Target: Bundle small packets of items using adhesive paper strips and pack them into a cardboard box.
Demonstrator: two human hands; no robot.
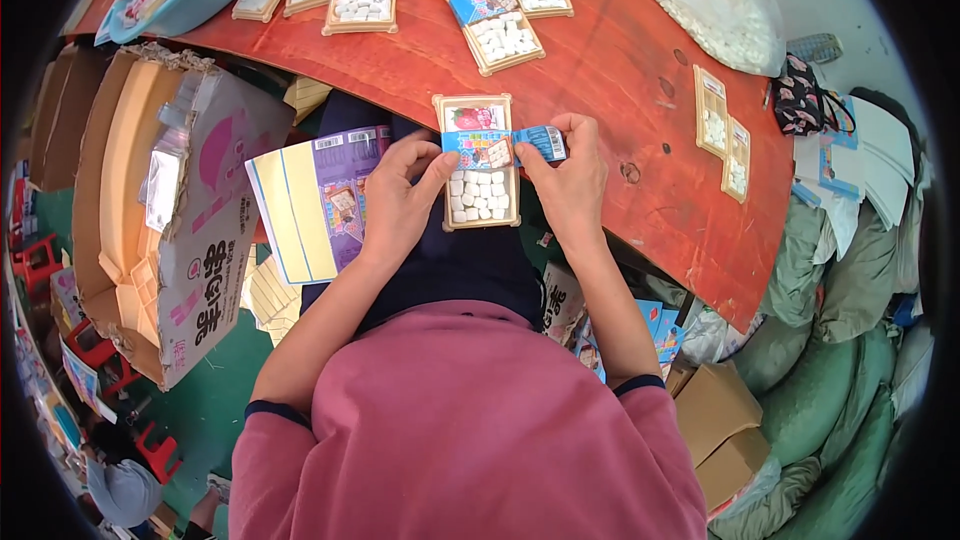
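A small tan tray (480,225) is held upright in front of me at the table's near edge. White pillow-shaped pieces (479,190) fill its lower part, and a pink-red picture shows at its top. Across its middle runs a printed blue paper band (475,151), its loose end sticking out to the right. My left hand (400,185) is closed on the tray's left side, thumb over the band. The band's right end is pinched by my right hand (572,175). Beside my left forearm lies a stack of yellow and purple printed sheets (290,210).
Several similar filled trays (502,40) lie on the red table (610,50), with two more (712,125) at right. A light-blue basin (200,0) stands far left, a clear bag of white pieces (705,10) far right. A large cardboard box (215,230) is at my left.
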